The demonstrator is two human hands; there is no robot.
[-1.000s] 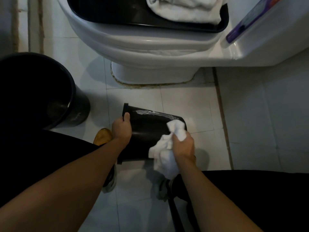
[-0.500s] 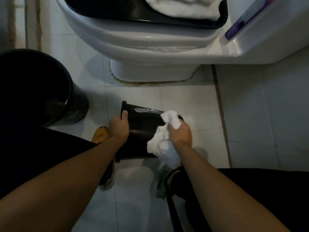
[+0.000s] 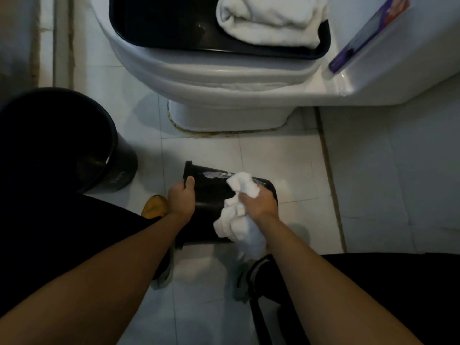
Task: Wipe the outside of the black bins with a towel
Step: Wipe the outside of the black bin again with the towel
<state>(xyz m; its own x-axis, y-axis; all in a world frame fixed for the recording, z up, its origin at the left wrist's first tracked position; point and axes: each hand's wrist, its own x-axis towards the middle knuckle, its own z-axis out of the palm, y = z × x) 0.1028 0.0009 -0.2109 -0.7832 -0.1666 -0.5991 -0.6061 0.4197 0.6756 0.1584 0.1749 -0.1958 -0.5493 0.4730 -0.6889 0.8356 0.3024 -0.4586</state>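
Your left hand (image 3: 181, 199) grips the tipped small bin (image 3: 211, 195) at its rim; right hand (image 3: 258, 204) clutches the towel (image 3: 236, 220) against it — bin's near side hidden.

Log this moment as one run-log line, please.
step: wiping small bin on its side | left hand: grips rim | right hand: rubs towel on wall | large bin: upright, untouched

A white toilet (image 3: 224, 78) stands on the pale tiled floor (image 3: 373, 170), with brownish staining along the seal at its base. A black tray (image 3: 149, 28) rests on its closed lid. A purple-labelled bottle (image 3: 366, 38) lies on the cistern.
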